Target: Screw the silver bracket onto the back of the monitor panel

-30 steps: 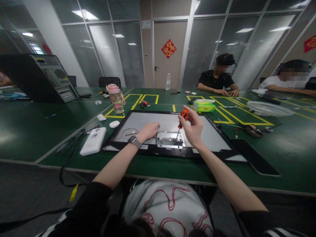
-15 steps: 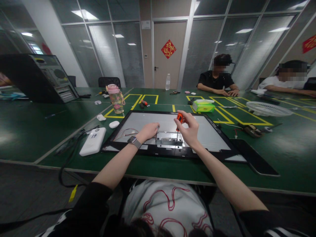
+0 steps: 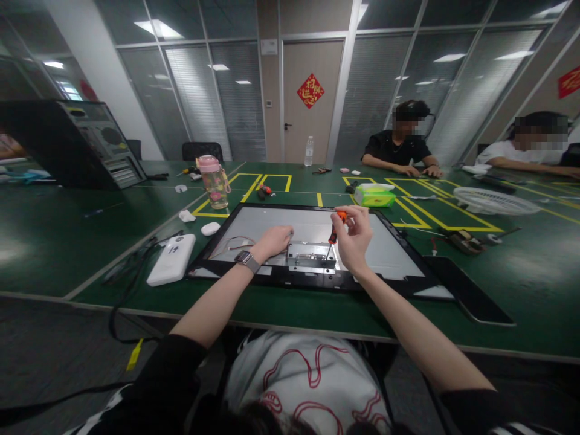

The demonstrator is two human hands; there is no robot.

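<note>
A flat monitor panel (image 3: 389, 251) with a black frame lies face down on the green table (image 3: 67, 235). A silver metal bracket (image 3: 312, 255) sits on its near middle. My right hand (image 3: 352, 238) is closed round an orange-and-black screwdriver (image 3: 336, 226), held upright with its tip down on the bracket's right part. My left hand (image 3: 272, 240), with a watch on the wrist, rests curled on the panel just left of the bracket, fingers pressed together at its edge. Thin wires (image 3: 233, 241) run across the panel to the left of that hand.
A white power bank (image 3: 171, 258) and black cables (image 3: 131, 266) lie left of the panel, with a white earbud case (image 3: 209, 228) and a pink bottle (image 3: 213, 181) beyond. A black cover (image 3: 471, 296) lies at right. A green tissue pack (image 3: 374, 194), a fan grille (image 3: 496, 200) and two seated people are across the table.
My right hand has shifted slightly and turned the screwdriver handle between its fingers, the tip staying on the bracket. My left hand has stayed in place.
</note>
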